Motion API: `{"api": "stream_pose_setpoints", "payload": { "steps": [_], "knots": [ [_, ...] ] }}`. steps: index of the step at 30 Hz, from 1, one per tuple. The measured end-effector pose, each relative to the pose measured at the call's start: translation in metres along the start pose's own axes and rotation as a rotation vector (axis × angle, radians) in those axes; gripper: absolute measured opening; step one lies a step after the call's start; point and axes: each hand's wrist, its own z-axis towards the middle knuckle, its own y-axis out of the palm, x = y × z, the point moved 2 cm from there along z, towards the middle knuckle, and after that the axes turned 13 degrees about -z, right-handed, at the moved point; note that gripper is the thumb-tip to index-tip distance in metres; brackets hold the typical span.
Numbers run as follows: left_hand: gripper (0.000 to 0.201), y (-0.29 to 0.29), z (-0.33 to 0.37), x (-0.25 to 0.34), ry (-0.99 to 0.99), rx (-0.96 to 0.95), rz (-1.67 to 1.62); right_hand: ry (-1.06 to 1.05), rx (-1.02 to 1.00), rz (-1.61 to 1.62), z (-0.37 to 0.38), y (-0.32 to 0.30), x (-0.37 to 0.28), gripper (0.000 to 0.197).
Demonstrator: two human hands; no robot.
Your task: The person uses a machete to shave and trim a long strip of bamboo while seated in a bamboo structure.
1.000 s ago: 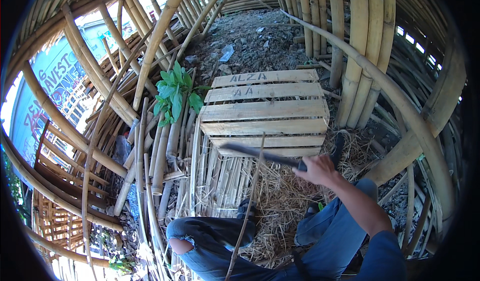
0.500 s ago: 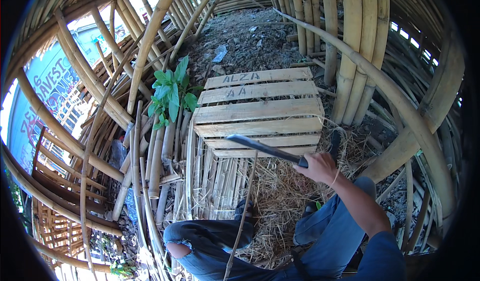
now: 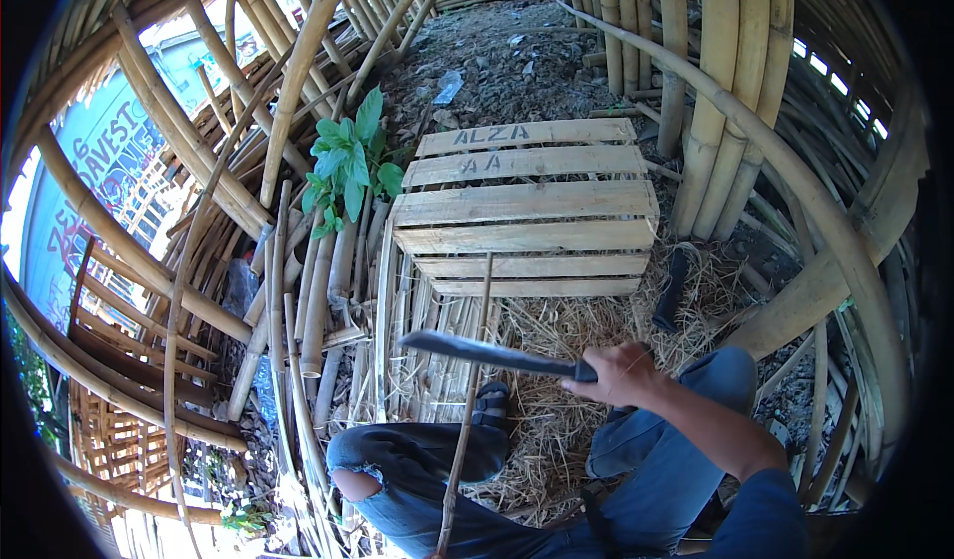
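Note:
My right hand is closed round the dark handle of a machete. Its long dark blade points left, roughly level, and crosses in the picture over a thin bamboo stick. Whether blade and stick touch I cannot tell. The stick leans up from the lower edge, its upper tip in front of a slatted wooden crate. My left hand is out of sight, and the stick's lower end runs to the picture's bottom edge between my bent knees.
Straw covers the ground before the crate, with a long black object lying right of it. Bamboo poles stand at the right. A curved pole arches alongside. A leafy plant and cut bamboo are at the left.
My right hand has brought the machete lower and nearer to me, its blade now lying more level. The thin stick's upper tip has risen and shifted left. The whole view has moved slightly.

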Motion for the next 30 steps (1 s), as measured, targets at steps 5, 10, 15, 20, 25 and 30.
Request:
{"api": "stream_pose_setpoints", "payload": {
  "steps": [5, 10, 15, 20, 25, 30],
  "knots": [
    [0.024, -0.001, -0.002, 0.004, 0.263, 0.040, 0.132, -0.036, 0.141, -0.049, 0.007, 0.012, 0.003, 0.042],
    [0.030, -0.023, 0.011, 0.053, 0.273, -0.053, 0.338, -0.024, 0.093, -0.027, 0.007, 0.005, -0.004, 0.041],
    [0.028, -0.018, 0.007, 0.036, 0.207, -0.074, 0.247, -0.167, 0.272, -0.057, 0.007, 0.012, 0.008, 0.046],
    [0.019, -0.068, 0.025, 0.093, 0.074, -0.095, -0.258, -0.208, 0.322, -0.137, 0.012, 0.007, 0.010, 0.044],
    [0.020, -0.061, 0.032, 0.094, -0.581, -0.265, -1.494, -0.168, 0.300, 0.000, 0.002, 0.010, -0.012, 0.044],
    [0.025, -0.036, 0.036, 0.074, -0.597, -0.273, -1.705, -0.269, 0.430, -0.034, 0.008, 0.010, -0.009, 0.044]
  ]
}}
